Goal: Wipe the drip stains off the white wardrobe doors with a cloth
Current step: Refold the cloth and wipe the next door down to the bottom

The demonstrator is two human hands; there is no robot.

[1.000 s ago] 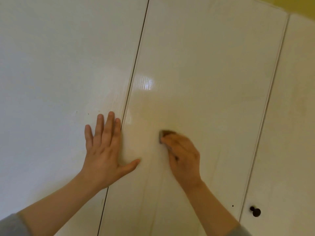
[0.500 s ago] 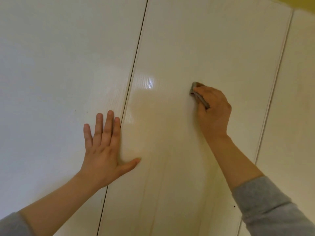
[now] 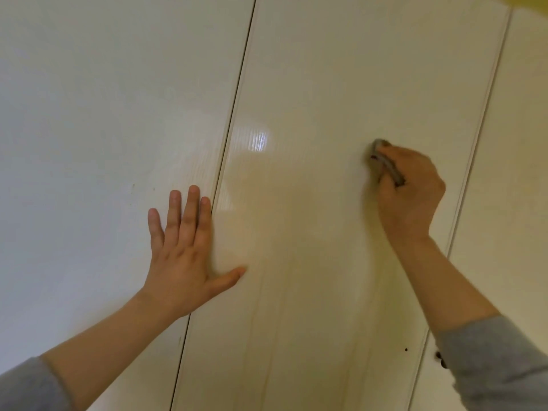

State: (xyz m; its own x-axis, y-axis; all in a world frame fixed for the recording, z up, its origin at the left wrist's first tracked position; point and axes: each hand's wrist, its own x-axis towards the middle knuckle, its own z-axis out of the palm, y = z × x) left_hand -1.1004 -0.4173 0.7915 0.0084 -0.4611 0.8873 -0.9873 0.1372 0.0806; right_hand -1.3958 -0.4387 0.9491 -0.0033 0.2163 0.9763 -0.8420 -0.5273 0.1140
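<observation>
- The right hand [image 3: 412,200] curls its fingers round a folded grey cloth [image 3: 387,166]. It holds the cloth tight and presses it against the middle wardrobe door [image 3: 326,69].
- The cloth sits on the right half of that door, near the seam with the right wardrobe door [image 3: 522,149]. One end pokes out above the fingertips and a strip shows between fingers and thumb.
- The left hand [image 3: 184,256] lies flat with straight fingers and holds nothing. Its palm and four fingers rest on the left wardrobe door [image 3: 89,129]. Its thumb spreads out across the dark seam onto the middle door.
- The two hands are well apart, the right one higher than the left.
- Faint vertical drip streaks [image 3: 262,321] run down the lower part of the middle door, below and between the hands.
- A few tiny brown specks [image 3: 133,186] mark the left door, up and to the left of the left hand.
- A bright glare patch [image 3: 258,140] shines on the middle door just right of the seam.
- A small dark spot [image 3: 406,349] sits low on the middle door near the right forearm.
- A grey sleeve [image 3: 492,366] covers the right forearm up to well short of the wrist. Something dark shows at the sleeve's edge, too hidden to identify.
- A bit of yellow wall [image 3: 530,1] shows at the top right corner.
</observation>
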